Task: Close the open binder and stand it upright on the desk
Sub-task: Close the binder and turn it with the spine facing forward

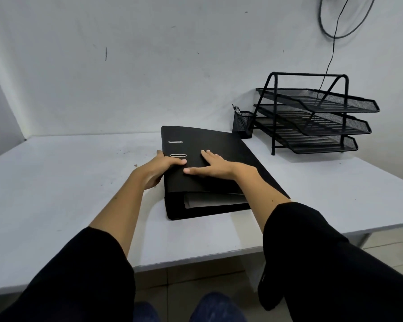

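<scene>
Head view shows the black binder lying flat on the desk, near the back edge and toward the right side. Its cover is down, but papers peek out at the near end. The left hand curls around the binder's left edge, thumb on top, gripping it. The right hand lies flat and open on the cover, holding nothing. The binder is not standing yet. When it tips up, the loose papers could slide out if the cover is not pressed tight. The cover looks smooth, so the flat hand could slip. The pen cup and trays sit just beside the far right corner, and a swinging binder could bump them.
</scene>
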